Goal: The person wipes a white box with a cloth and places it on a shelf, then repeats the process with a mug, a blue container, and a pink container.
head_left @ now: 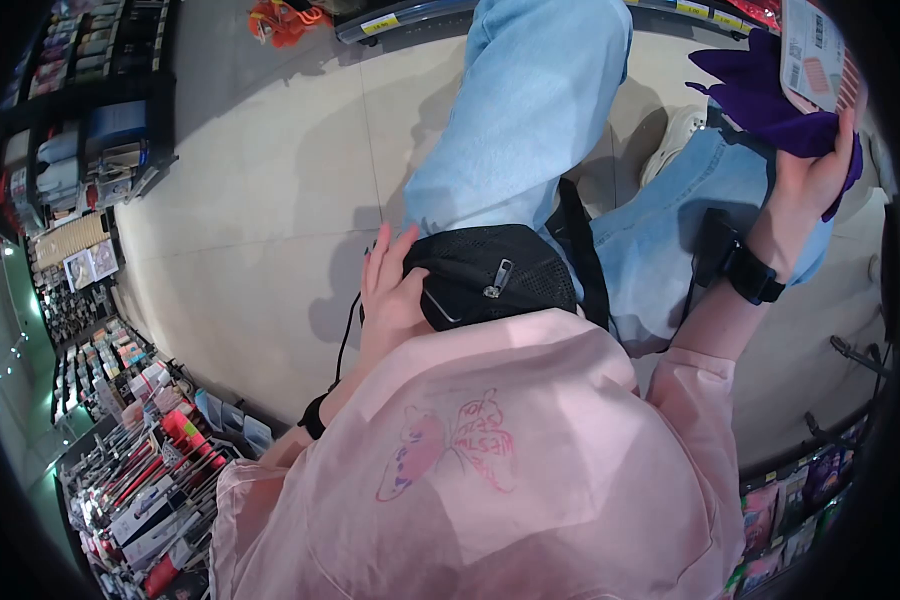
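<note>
My right hand (818,178) is closed round a purple felt-like piece with pointed edges (745,85), at the upper right. A white card with a barcode and pink-red print (815,60) lies against the purple piece, above my fingers. My left hand (395,285) rests at the left side of a black mesh bag (515,265) worn at my waist. Its fingers are stretched out and apart, and the thumb lies on the bag's edge. A metal zipper pull (500,278) shows on the bag.
Shelves of small goods (90,120) stand along the left, with a crowded display (160,490) at the lower left. A low shelf edge with price labels (380,22) runs along the top, beside an orange item (285,20). Packaged goods (795,500) hang at lower right.
</note>
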A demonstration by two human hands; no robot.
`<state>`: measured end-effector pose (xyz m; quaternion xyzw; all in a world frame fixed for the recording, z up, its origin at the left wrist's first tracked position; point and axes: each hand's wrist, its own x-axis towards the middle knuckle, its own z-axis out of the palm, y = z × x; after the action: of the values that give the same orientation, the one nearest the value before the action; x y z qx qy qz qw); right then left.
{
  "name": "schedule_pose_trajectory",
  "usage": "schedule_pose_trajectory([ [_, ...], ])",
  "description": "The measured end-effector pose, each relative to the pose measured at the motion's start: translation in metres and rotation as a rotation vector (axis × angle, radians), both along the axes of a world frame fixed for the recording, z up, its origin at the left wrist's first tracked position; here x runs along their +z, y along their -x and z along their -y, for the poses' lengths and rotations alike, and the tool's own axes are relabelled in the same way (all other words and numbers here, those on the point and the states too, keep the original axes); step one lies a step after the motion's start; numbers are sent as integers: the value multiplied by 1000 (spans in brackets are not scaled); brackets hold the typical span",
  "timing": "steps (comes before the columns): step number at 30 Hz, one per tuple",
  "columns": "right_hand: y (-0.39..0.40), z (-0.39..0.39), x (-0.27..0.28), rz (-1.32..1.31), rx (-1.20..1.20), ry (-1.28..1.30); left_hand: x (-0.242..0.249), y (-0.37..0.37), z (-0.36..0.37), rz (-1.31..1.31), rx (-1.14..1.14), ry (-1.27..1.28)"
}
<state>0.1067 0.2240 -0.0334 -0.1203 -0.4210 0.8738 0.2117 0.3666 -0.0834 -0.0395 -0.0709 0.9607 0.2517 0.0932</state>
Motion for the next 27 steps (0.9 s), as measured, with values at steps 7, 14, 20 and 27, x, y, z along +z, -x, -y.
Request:
schedule_pose_trajectory([
  [7,0,3,2,25,32,-77,32,2,-11,-47,-10,193],
  [14,0,1,0,21,45,-176,36,-11,14,-185,28,136],
  [20,0,-4,-3,56,46,-75,38,-16,14,-217,114,87],
  [27,3,-6,-5,77,-13,26,28,-19,19,-207,91,71],
])
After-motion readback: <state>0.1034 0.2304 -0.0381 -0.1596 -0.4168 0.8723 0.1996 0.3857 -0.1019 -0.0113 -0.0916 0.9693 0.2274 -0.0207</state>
